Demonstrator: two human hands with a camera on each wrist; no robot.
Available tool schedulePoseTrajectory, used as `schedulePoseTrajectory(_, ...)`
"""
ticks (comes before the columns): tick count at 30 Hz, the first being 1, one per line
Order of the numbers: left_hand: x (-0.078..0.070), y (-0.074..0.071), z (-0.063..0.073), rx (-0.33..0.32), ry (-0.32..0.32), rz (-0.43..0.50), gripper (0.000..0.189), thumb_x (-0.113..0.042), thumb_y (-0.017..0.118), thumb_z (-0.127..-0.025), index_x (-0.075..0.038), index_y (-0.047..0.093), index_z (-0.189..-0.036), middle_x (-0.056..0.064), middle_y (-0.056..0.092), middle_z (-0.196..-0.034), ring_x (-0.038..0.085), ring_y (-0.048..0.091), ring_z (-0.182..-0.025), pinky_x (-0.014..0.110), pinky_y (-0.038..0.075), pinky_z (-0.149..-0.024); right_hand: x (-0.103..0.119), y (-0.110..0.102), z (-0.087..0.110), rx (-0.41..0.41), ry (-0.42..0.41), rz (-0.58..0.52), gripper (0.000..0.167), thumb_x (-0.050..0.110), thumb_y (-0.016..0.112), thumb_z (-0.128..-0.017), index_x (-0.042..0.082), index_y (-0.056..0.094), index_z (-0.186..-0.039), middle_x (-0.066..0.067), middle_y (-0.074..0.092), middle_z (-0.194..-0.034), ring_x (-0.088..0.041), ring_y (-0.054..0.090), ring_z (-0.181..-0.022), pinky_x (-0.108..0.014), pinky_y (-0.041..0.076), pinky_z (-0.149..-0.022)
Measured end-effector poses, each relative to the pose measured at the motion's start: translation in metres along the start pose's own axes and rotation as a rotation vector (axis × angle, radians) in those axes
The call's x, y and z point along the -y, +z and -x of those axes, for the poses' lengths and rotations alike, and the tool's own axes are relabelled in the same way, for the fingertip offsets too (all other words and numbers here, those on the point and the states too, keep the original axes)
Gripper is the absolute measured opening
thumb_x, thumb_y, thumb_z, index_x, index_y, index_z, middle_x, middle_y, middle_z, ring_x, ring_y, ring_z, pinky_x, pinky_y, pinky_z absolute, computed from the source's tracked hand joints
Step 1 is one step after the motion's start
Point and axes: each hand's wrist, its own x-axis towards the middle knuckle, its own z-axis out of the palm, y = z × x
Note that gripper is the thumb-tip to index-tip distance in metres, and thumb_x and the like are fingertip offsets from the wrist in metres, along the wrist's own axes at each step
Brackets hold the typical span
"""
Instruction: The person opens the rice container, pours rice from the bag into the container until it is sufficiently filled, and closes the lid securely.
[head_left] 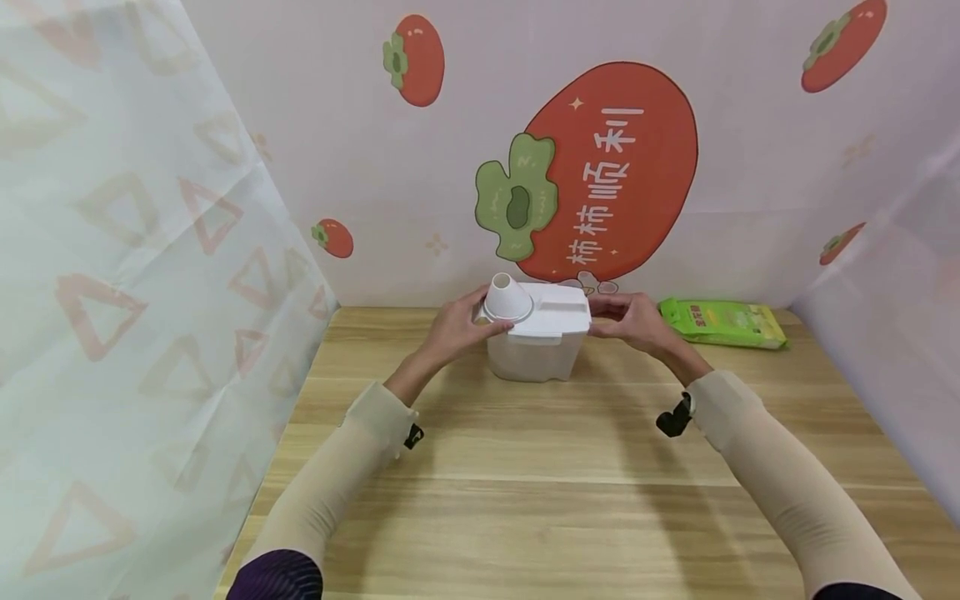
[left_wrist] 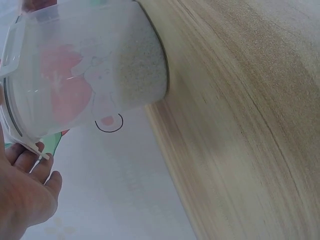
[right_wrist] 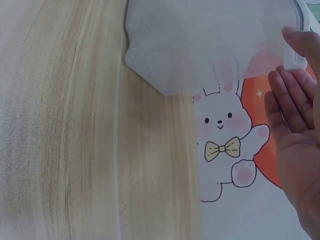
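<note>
A translucent rice storage container (head_left: 534,358) stands upright on the table near the back wall. Pale grains of rice (left_wrist: 142,65) fill its lower part in the left wrist view. Its white lid (head_left: 555,321) carries a cone-shaped spout (head_left: 507,296) at the left end. My left hand (head_left: 459,327) holds the lid's left end, thumb at the front by the spout, fingers curled at a thin white tab. At the opposite end, my right hand (head_left: 633,321) pinches the lid's white side clasp (right_wrist: 294,57) between thumb and fingers.
A green and yellow packet (head_left: 723,323) lies to the right of my right hand, against the back wall. Printed paper walls (head_left: 360,167) close off the back and both sides. Wood-grained tabletop (head_left: 540,500) extends in front of the container.
</note>
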Motion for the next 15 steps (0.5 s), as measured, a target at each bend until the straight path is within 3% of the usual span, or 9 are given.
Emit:
schedulePoseTrajectory(2,0.0012,0.0001,0.0001,0.001,0.005,-0.001,0.093,-0.055,0.083,-0.087,-0.006,0.049,-0.158,0.014,0.056,-0.156,0.032,0.054,-0.144,0.05,0.044,-0.119,0.0004,0.0003,-0.0014,0.005,0.003,0.002,0.053,0.015,0.089,-0.088,-0.003,0.069,-0.134,-0.022,0.073,-0.127,-0.023,0.073,-0.111,-0.017,0.059,-0.088)
schedulePoseTrajectory(9,0.0031,-0.0003,-0.001,0.009,0.004,-0.002,0.092,-0.057,0.083,-0.087,-0.009,0.049,-0.159,0.013,0.058,-0.154,0.03,0.055,-0.143,0.049,0.044,-0.119,0.0016,0.0022,-0.0027,0.003,-0.011,-0.003,0.05,0.007,0.086,-0.089,-0.009,0.067,-0.133,-0.028,0.071,-0.126,-0.01,0.071,-0.106,-0.015,0.057,-0.089)
schedulePoseTrajectory(15,0.0028,-0.0001,-0.0011,0.005,0.004,0.005,0.091,-0.056,0.083,-0.086,-0.01,0.051,-0.158,0.012,0.06,-0.153,0.029,0.056,-0.142,0.048,0.045,-0.118,0.0036,0.0033,-0.0038,-0.002,-0.018,-0.021,0.047,0.003,0.086,-0.087,-0.01,0.067,-0.129,-0.028,0.071,-0.124,-0.007,0.07,-0.104,-0.022,0.059,-0.093)
